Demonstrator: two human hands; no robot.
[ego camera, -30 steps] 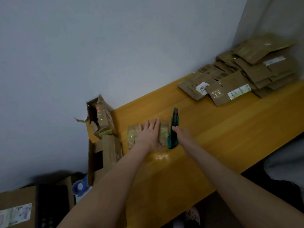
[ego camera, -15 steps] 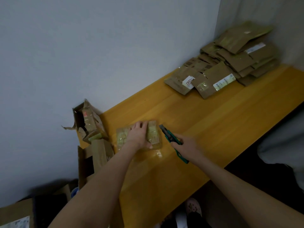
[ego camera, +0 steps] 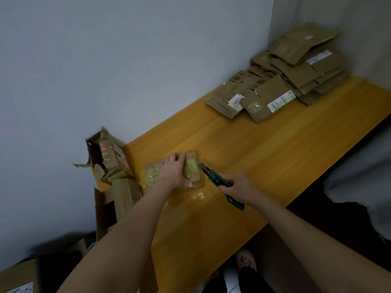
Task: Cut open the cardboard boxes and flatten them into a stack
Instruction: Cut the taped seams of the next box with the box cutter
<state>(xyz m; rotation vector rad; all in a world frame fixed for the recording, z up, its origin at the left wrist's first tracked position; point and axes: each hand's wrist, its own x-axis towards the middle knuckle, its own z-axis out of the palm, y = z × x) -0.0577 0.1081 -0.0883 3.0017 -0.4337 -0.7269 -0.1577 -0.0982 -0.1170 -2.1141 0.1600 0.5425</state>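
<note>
Likely a plain room at home used for unpacking parcels. An orange-yellow wooden tabletop (ego camera: 264, 157) fills a corner of bare pale grey walls (ego camera: 127, 60). Flattened brown cardboard boxes with shipping labels (ego camera: 296, 77) are heaped at 1 o'clock, torn-open brown cardboard boxes (ego camera: 110, 159) stand at 9 o'clock, and a pink patterned slipper (ego camera: 245, 261) shows at 6 o'clock.

box (ego camera: 191, 171) on table (ego camera: 264, 166), cutter (ego camera: 213, 177) just right, stack (ego camera: 296, 75) behind, seemingly touching wall (ego camera: 148, 60)

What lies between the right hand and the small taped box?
Head view: the green cutter, gripped by the right hand, blade tip near the taped box.
</note>
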